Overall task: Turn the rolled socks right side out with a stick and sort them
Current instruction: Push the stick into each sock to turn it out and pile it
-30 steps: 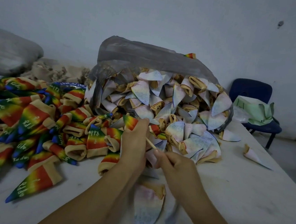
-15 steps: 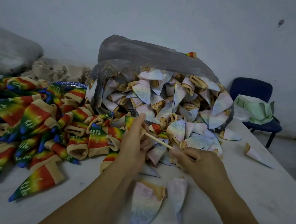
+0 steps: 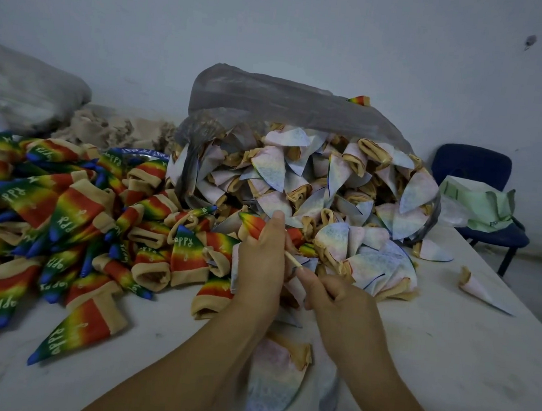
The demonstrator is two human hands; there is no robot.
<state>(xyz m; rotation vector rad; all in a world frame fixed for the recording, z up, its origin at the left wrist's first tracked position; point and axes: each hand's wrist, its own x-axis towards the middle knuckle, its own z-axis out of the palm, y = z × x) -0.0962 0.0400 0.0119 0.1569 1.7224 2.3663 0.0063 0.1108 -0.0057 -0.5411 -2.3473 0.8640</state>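
Observation:
My left hand [image 3: 262, 264] grips a sock [image 3: 251, 225] whose rainbow tip pokes out above my fingers. My right hand [image 3: 340, 299] pinches a thin wooden stick [image 3: 292, 259], and its far end goes in behind my left hand, into the sock. A heap of pale inside-out socks [image 3: 339, 205] spills from a grey plastic bag [image 3: 283, 100] just beyond my hands. Rainbow socks [image 3: 73, 219] turned right side out lie piled on the left. Two pale socks [image 3: 274, 378] lie flat on the table under my forearms.
The white table [image 3: 445, 371] runs to an edge at the right. One stray pale sock [image 3: 477, 286] lies near that edge. A blue chair [image 3: 482, 199] with a green bag [image 3: 475, 205] stands beyond it. A grey sack [image 3: 26, 89] and beige cloth [image 3: 111, 127] sit at the back left.
My right hand drew back to the right, then came in again, pushing the stick deeper into the sock. The rainbow tip now sticks out further above my left hand.

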